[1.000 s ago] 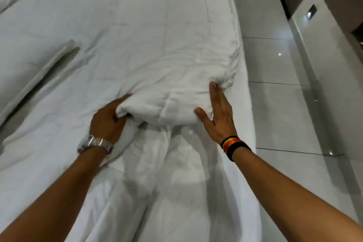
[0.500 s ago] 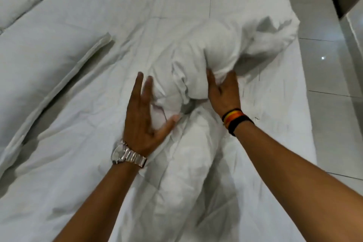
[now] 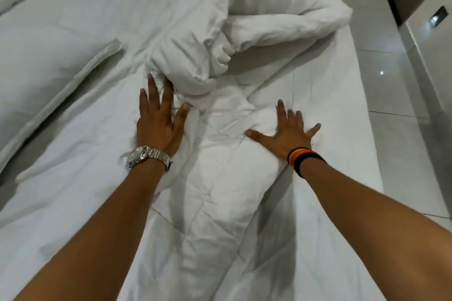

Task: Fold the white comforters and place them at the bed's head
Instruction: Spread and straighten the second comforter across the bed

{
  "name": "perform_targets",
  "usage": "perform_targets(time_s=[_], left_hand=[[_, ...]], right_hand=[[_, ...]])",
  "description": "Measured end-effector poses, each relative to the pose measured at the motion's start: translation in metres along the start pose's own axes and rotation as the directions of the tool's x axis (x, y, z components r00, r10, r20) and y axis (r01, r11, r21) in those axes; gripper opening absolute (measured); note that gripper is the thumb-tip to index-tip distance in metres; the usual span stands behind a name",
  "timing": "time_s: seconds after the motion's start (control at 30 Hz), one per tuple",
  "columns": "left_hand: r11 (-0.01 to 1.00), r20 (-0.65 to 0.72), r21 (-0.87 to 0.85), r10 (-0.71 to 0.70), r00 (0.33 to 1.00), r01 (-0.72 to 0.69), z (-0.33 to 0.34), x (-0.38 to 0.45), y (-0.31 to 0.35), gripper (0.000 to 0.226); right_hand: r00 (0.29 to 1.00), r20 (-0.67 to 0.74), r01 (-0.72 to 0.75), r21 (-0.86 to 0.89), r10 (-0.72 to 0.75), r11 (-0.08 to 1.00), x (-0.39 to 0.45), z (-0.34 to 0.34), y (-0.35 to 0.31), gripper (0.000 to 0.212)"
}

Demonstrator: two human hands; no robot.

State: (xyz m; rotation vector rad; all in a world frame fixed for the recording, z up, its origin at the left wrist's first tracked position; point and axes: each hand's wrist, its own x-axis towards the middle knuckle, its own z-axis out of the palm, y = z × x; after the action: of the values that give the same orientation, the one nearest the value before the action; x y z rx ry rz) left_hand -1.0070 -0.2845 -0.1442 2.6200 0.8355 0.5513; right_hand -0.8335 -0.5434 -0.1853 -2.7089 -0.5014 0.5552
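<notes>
I see the white comforter point(image 3: 220, 154) lying bunched along the middle of the bed point(image 3: 342, 110), running from between my forearms up toward the far end, where it rises in a rolled, rumpled heap. My left hand point(image 3: 159, 124) lies flat with its fingers spread, released, gripping nothing; its fingertips touch the near left edge of that heap. My right hand point(image 3: 286, 132) is also splayed open, palm down, pressing on the flatter quilted part of the comforter just beside the heap's near right side, thumb pointing inward. The heap sits just beyond both hands, closer to the left one.

A silver wristwatch point(image 3: 146, 156) sits on the left wrist, and black, orange and yellow bands point(image 3: 303, 157) on the right. I can read no lettering on the watch face; it is too small. No labels show on the bedding. A pillow point(image 3: 44, 61) lies at the left, well apart from the hands.

Half a second ago the right hand was tucked against the bundle, pushing it; now it is drawn back and flat on the fabric. The bundle has rolled farther up the bed, and the left hand has followed it forward.
</notes>
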Motion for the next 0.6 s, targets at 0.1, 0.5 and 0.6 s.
perform_targets(time_s=[0.1,0.5,0.6], left_hand=[[1.0,0.034,0.0,0.0,0.999,0.0,0.005,0.001,-0.003,0.074],[0.987,0.259,0.052,0.137,0.956,-0.155,-0.021,-0.063,0.066,0.07],[0.975,0.433,0.083,0.153,0.888,-0.208,-0.018,-0.107,0.093,0.07]], right_hand=[[0.992,0.126,0.023,0.021,-0.026,1.0,0.007,-0.01,-0.004,0.149],[0.965,0.235,-0.261,0.821,0.118,0.508,-0.215,-0.027,0.044,0.029],[0.934,0.244,-0.334,0.855,0.26,0.397,-0.325,-0.038,0.096,0.026]])
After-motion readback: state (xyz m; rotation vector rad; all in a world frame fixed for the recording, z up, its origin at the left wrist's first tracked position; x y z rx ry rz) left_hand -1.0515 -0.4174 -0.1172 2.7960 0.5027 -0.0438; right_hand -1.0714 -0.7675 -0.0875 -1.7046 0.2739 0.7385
